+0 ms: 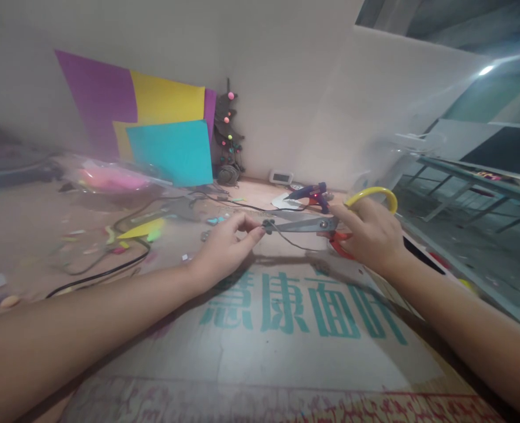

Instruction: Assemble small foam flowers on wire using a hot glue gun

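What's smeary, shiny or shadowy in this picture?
Head view: smeary pink bundle in clear plastic at left, clearer metal scissors with yellow and red handles; head view: glare from the white lamp, upper right; head view: shadows across the pale sheet with green characters.

Behind the scissors (324, 224) sits a glue gun (308, 192), right of the sheets (171, 151).

I count one pair of scissors (324, 224) with two finger loops (374, 190), one yellow and one red. There is one little dark thing (268, 224), one glue gun (308, 192) and one small white box with a screen (281, 177). I see two arms (123, 317), one blue sheet (171, 153), at least one yellow sheet (167, 94), at least one purple sheet (101, 94) and four big green signs (281, 302). The tiny bits are too blurry to count.
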`<move>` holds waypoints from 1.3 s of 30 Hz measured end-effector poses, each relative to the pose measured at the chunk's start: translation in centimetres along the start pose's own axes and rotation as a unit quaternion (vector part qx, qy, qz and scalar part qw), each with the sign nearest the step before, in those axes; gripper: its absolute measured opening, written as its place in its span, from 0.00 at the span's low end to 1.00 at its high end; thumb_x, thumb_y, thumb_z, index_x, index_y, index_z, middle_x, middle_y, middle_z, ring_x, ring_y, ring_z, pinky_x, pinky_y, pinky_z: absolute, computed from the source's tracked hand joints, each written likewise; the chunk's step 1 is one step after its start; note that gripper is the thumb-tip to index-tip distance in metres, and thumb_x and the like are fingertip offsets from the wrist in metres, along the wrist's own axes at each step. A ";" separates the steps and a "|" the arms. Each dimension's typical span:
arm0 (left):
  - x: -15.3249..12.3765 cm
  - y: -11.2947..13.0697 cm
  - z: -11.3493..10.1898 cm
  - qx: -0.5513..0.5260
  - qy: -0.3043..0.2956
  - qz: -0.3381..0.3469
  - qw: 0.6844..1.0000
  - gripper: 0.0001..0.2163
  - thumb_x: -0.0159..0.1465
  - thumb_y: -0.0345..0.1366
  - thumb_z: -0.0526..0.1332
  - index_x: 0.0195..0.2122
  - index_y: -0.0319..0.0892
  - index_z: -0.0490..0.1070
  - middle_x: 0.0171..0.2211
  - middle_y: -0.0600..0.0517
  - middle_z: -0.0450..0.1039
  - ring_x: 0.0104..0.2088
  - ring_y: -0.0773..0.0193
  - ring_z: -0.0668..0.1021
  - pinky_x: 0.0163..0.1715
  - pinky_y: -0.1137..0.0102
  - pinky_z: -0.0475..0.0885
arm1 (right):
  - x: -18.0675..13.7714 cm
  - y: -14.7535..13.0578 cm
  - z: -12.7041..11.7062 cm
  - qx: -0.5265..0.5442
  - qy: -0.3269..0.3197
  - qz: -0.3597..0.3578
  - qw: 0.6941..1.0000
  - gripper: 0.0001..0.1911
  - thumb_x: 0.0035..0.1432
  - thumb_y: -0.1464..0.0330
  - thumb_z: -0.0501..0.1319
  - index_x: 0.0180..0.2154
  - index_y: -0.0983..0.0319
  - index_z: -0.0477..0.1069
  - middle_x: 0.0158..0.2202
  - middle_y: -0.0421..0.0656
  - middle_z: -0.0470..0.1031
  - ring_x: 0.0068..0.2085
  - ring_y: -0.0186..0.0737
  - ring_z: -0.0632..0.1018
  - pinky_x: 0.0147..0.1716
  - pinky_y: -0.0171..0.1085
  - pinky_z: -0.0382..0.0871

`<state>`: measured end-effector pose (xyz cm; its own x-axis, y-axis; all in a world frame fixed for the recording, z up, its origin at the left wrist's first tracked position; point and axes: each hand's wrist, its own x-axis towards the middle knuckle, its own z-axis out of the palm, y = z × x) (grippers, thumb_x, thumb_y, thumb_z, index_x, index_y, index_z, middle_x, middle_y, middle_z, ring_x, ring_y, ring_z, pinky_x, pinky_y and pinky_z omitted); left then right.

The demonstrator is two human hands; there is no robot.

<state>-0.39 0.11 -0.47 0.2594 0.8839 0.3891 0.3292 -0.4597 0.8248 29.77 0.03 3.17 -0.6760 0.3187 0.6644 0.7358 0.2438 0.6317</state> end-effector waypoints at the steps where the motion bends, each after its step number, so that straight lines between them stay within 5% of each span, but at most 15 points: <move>1: 0.0 0.0 0.0 -0.002 -0.004 -0.002 1.000 0.07 0.65 0.40 0.59 0.34 0.42 0.69 0.37 0.51 0.74 0.41 0.58 0.75 0.43 0.64 0.66 | 0.0 0.0 0.0 0.003 -0.005 0.000 1.000 0.22 0.61 0.53 0.59 0.47 0.63 0.75 0.31 0.47 0.67 0.32 0.41 0.64 0.30 0.37 0.52; 11: 0.0 -0.2 0.2 -0.019 -0.024 0.004 1.000 0.08 0.65 0.41 0.58 0.36 0.42 0.70 0.38 0.50 0.74 0.41 0.58 0.75 0.40 0.65 0.66 | -0.2 -0.5 -0.1 0.006 -0.039 -0.009 0.999 0.21 0.61 0.53 0.59 0.47 0.62 0.74 0.31 0.47 0.68 0.31 0.41 0.63 0.30 0.38 0.50; 25: -0.1 -0.3 0.3 -0.002 -0.027 0.002 1.000 0.10 0.64 0.43 0.60 0.39 0.43 0.72 0.40 0.49 0.77 0.41 0.58 0.77 0.38 0.66 0.69 | -0.4 -0.8 -0.2 0.027 -0.070 -0.003 0.997 0.13 0.62 0.67 0.59 0.47 0.60 0.73 0.31 0.45 0.68 0.32 0.40 0.62 0.30 0.38 0.49; 39: -0.3 0.0 0.2 0.009 -0.037 0.007 0.999 0.10 0.64 0.43 0.59 0.39 0.43 0.73 0.41 0.49 0.78 0.43 0.56 0.77 0.42 0.63 0.70 | -0.2 -0.6 -0.4 0.036 -0.039 -0.024 0.998 0.12 0.61 0.69 0.58 0.47 0.60 0.74 0.29 0.43 0.67 0.31 0.38 0.62 0.29 0.37 0.49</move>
<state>-0.24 -0.14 -0.68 0.3299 0.8690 0.3688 0.3411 -0.4740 0.8118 29.39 -0.56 2.81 -0.7073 0.3747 0.5995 0.7057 0.3239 0.6301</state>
